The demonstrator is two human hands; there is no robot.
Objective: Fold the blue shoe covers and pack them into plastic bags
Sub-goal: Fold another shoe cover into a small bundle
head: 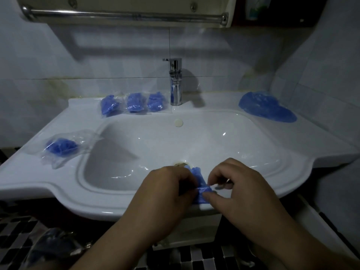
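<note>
Over the front rim of the white sink (120, 203), both hands work 1 crumpled blue shoe cover (199, 185). The left hand (165, 191) has its fingers curled in around the cover's left side, and the right hand (240, 189) pinches the right edge between thumb and bent fingers, so neither hand is open. The cover is bunched into a narrow strip between them, just in front of the drain (182, 164). On the back ledge, left of the chrome faucet (176, 80), 3 packed bags (135, 102) lie side by side, each with blue inside clear plastic. A 4th packed bag (62, 147) lies on the left rim, well apart from the others. At the back right corner sits a loose pile of shoe covers (266, 108) – unfolded and spread flat on the ledge.
</note>
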